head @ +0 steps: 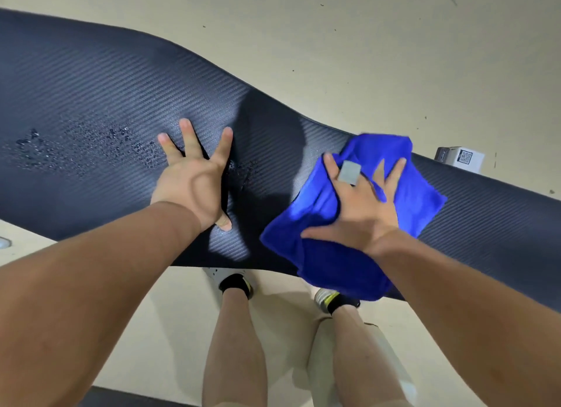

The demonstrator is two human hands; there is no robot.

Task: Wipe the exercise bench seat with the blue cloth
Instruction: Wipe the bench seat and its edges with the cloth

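Blue cloth [391, 224] bunched on bench seat [106, 103], under my right hand [361, 206], hanging over near edge. Right hand flat, fingers spread, pressing cloth down. Left hand [194, 182] bare on dark woven-texture pad, fingers splayed. Water droplets [88, 147] left of left hand. White box [460, 158] beyond right hand.

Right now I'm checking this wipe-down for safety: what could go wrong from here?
The left hand braces flat on the bench seat right beside water droplets; it could slip. The blue cloth under the right hand overhangs the near edge and may slide off. The droplets lie beyond the left hand, so they might get missed.
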